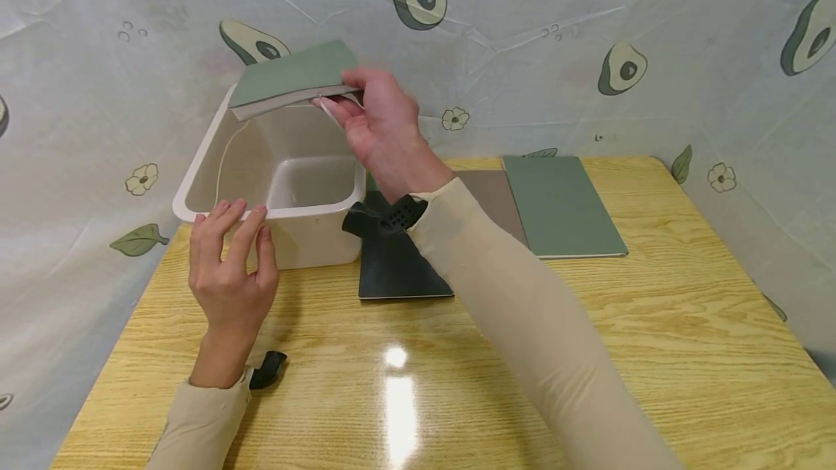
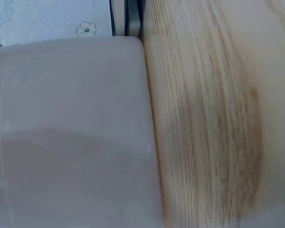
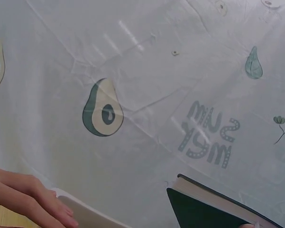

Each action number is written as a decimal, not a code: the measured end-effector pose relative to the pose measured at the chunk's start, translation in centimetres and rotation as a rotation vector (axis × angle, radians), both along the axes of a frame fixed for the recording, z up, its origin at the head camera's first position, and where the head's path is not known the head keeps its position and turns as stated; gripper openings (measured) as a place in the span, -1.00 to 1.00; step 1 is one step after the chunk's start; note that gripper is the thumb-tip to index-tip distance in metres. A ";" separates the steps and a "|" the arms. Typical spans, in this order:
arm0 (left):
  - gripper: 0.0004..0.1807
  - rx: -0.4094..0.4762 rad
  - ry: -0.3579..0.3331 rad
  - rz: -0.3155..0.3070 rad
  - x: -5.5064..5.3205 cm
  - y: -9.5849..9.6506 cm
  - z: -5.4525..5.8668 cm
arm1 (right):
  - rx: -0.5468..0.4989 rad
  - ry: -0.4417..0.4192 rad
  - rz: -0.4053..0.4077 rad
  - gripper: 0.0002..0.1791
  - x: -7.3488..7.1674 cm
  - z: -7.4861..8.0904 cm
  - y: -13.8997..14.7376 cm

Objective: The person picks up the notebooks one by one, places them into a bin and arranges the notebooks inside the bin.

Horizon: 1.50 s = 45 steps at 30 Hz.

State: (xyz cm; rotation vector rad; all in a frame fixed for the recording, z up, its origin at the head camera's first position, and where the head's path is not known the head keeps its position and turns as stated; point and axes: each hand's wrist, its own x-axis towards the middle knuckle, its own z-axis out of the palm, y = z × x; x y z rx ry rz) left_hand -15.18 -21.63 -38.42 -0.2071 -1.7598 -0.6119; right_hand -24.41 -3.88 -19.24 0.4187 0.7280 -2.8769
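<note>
A green hardcover notebook [image 1: 294,75] with pale page edges is raised over the white plastic bin [image 1: 313,238]. My right hand [image 1: 385,122] pinches its right end, thumb on the cover and fingers beneath. In the right wrist view, the notebook [image 3: 204,209] shows at the lower right, with fingertips at its edge. A thin pale ribbon hangs from the notebook's left end into the bin, and another pale strip shows by my right fingers. My left hand [image 1: 234,267] rests its fingertips on the bin's near rim; in the left wrist view only the bin's side [image 2: 76,118] appears.
Right of the bin lie a black notebook [image 1: 401,267], a brown-grey one [image 1: 493,198] and a green one [image 1: 562,205], side by side on the wooden table [image 1: 653,354]. Partly behind my right forearm are the black and brown-grey ones. An avocado-print sheet [image 1: 509,35] hangs behind.
</note>
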 end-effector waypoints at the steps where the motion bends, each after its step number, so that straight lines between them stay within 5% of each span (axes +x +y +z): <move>1: -0.76 -0.001 -0.001 -0.001 0.0 0.0 0.0 | 0.005 -0.001 0.002 -0.91 0.0 -0.2 0.0; 9: -0.77 0.012 0.021 -0.011 -0.1 0.3 0.1 | 0.077 -0.015 0.007 -0.80 0.0 -2.3 -0.4; 17: -0.77 0.021 0.029 -0.010 -0.1 0.4 0.1 | 0.142 -0.053 0.006 -0.89 -0.2 -3.8 -1.2; 27: -0.76 0.019 0.027 -0.008 -0.2 0.3 0.1 | 0.210 -0.099 -0.017 -0.57 -0.1 -4.6 -2.8; 45: -0.74 -0.002 -0.015 -0.003 -0.1 -0.2 -0.2 | 0.269 -0.086 -0.029 -0.64 -0.2 -5.7 -5.1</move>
